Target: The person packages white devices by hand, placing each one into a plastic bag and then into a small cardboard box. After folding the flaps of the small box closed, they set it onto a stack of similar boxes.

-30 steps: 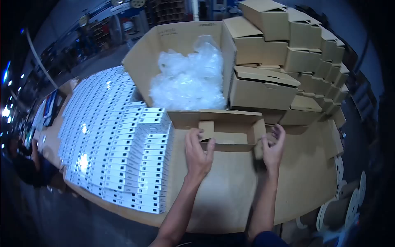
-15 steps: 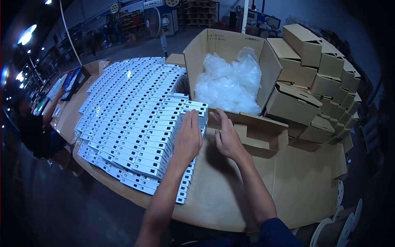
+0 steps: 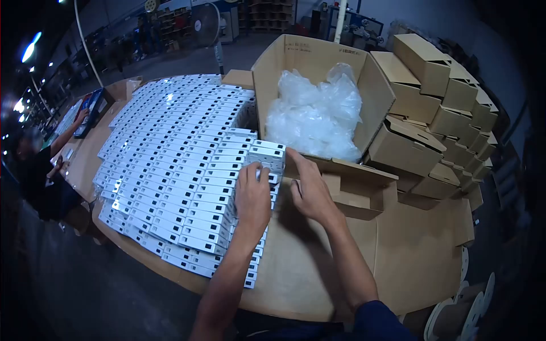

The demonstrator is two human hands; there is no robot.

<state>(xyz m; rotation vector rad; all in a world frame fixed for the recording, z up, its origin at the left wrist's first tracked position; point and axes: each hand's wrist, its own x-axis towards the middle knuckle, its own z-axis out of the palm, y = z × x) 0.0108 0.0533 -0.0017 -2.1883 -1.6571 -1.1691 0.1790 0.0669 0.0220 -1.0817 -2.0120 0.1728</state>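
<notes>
Rows of small white boxes (image 3: 165,153), each end marked with a dark square, lie packed in layers on the cardboard-covered table. My left hand (image 3: 253,196) is at the right side of this stack, its bent fingertips resting on boxes near the front of a raised group (image 3: 267,149). What lies under those fingertips is partly hidden. Alongside the same group, my right hand (image 3: 314,190) has its fingers stretched forward, the tips at the group's right end and the thumb apart. No box is held in the right hand.
Behind the stack stands a large carton (image 3: 372,108) of clear plastic bags (image 3: 318,113). Folded brown boxes (image 3: 406,145) are piled at right, with an open cardboard tray (image 3: 364,196) before them. Another person (image 3: 42,176) works at left. Spools (image 3: 455,318) stand lower right.
My left hand has drawn back slightly and its straight fingers have bent onto the boxes. The right hand stays by the group's end, its fingers a little lower. The view has shifted slightly.
</notes>
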